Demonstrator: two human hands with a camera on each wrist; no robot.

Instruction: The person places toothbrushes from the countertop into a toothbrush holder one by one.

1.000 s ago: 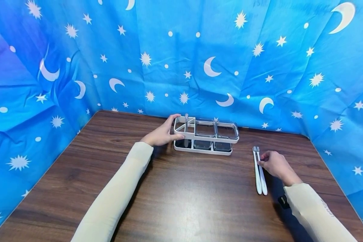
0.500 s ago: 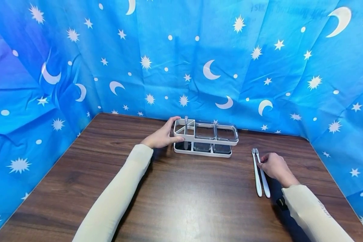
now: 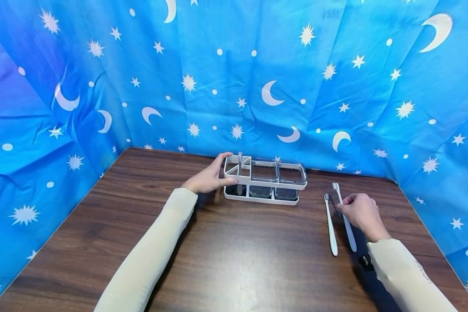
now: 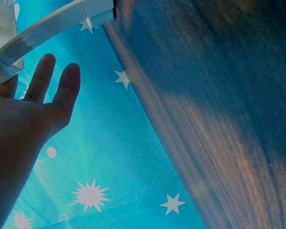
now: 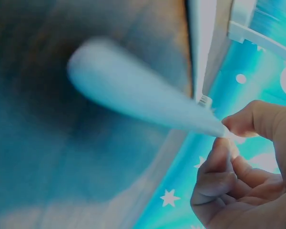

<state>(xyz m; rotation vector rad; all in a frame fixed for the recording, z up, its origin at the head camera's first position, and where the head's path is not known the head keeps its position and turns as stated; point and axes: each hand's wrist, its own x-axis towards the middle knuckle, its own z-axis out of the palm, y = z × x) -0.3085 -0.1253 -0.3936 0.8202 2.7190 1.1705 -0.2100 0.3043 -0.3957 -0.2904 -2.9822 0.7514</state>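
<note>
At the back middle of the table stands a white two-level toothbrush holder (image 3: 265, 182), with clear cups upside down in its right part. What looks like a toothbrush (image 3: 239, 164) stands upright in its left compartments. My left hand (image 3: 208, 177) grips the holder's left end, thumb in front and fingers behind; in the left wrist view two fingers (image 4: 69, 88) stick out free. To the right, my right hand (image 3: 362, 213) pinches a white toothbrush (image 3: 350, 232) between thumb and fingertips, its thick handle end (image 5: 128, 88) tilted. Beside it a second white toothbrush (image 3: 330, 227) lies on the table.
The brown wooden table (image 3: 234, 251) ends at a blue curtain (image 3: 218, 86) with moons and stars, close behind the holder. A dark strap piece (image 3: 365, 262) shows under the right sleeve.
My right hand has drawn one toothbrush away from the other, to the right, and its head now sits farther back. The left hand stays on the holder. The head view has tilted slightly.
</note>
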